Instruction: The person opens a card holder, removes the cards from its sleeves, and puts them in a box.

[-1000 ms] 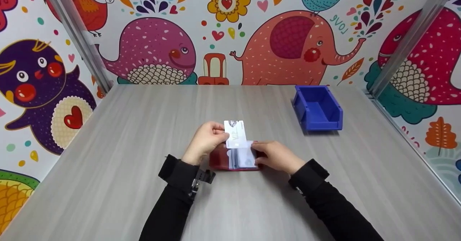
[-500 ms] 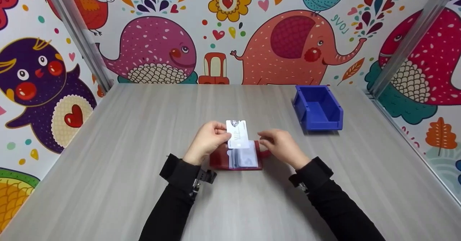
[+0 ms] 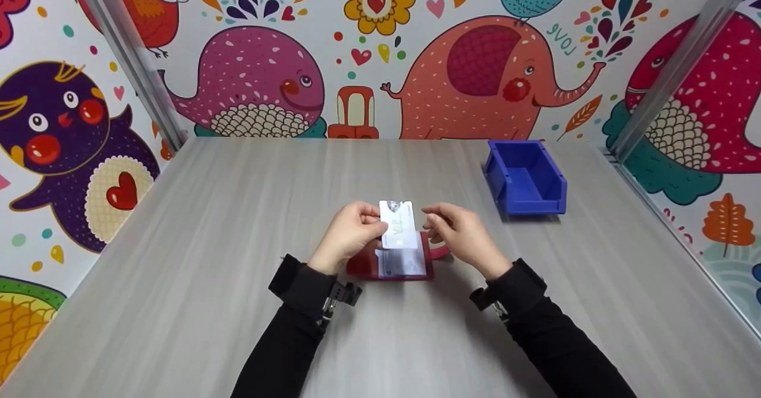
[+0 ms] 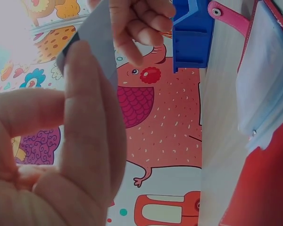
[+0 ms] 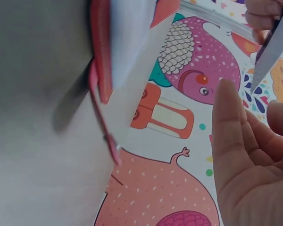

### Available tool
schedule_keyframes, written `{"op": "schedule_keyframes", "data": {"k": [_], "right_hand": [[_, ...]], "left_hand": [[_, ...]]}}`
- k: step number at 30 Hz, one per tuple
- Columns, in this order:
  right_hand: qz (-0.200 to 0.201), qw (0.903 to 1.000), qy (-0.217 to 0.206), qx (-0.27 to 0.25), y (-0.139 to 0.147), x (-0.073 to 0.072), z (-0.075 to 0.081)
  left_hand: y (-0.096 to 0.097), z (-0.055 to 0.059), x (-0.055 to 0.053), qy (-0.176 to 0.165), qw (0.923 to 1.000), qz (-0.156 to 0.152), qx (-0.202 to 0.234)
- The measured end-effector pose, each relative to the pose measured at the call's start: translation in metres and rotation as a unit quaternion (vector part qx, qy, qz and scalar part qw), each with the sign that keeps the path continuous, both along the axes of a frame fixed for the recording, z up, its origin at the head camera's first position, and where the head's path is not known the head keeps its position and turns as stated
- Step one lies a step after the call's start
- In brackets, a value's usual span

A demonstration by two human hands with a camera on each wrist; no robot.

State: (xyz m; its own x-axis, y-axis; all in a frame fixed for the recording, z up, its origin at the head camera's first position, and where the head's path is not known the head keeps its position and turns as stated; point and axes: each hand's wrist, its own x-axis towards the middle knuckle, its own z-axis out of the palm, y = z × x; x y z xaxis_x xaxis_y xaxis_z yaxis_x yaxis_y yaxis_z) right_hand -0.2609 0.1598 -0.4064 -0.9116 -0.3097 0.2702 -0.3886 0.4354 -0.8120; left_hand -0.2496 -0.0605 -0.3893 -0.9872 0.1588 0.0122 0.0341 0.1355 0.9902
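A white VIP card (image 3: 399, 222) is pinched at its left edge by my left hand (image 3: 349, 236), held above the card holder. The red card holder (image 3: 362, 264) lies spread on the table with its clear plastic sleeves (image 3: 404, 262) showing. From its right side sticks out a pink snap strap (image 3: 441, 251), whose metal snap shows in the left wrist view. My right hand (image 3: 467, 237) hovers just right of the card, fingers loosely bent and holding nothing; a gap parts it from the card in the right wrist view.
A blue plastic bin (image 3: 526, 181) stands at the back right of the grey wood-grain table (image 3: 238, 207). Walls printed with cartoon animals (image 3: 255, 82) enclose the back and sides, joined by metal corner posts (image 3: 128, 59).
My right hand has let go of the card holder's right side and risen beside the card, uncovering the strap. My left hand has shifted slightly right with the card.
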Motion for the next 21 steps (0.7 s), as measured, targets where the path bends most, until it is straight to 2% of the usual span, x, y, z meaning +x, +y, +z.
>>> {"op": "schedule_keyframes", "data": {"k": [10, 21], "right_hand": [[0.025, 0.9978, -0.042, -0.045, -0.0072, 0.0056, 0.0052], [0.010, 0.9993, -0.029, -0.022, -0.0109, 0.0061, 0.0046]], "left_hand": [[0.0058, -0.0026, 0.0011, -0.011, 0.9993, -0.017, 0.032], [0.0098, -0.0054, 0.0031, 0.000, 0.9992, -0.027, 0.030]]}}
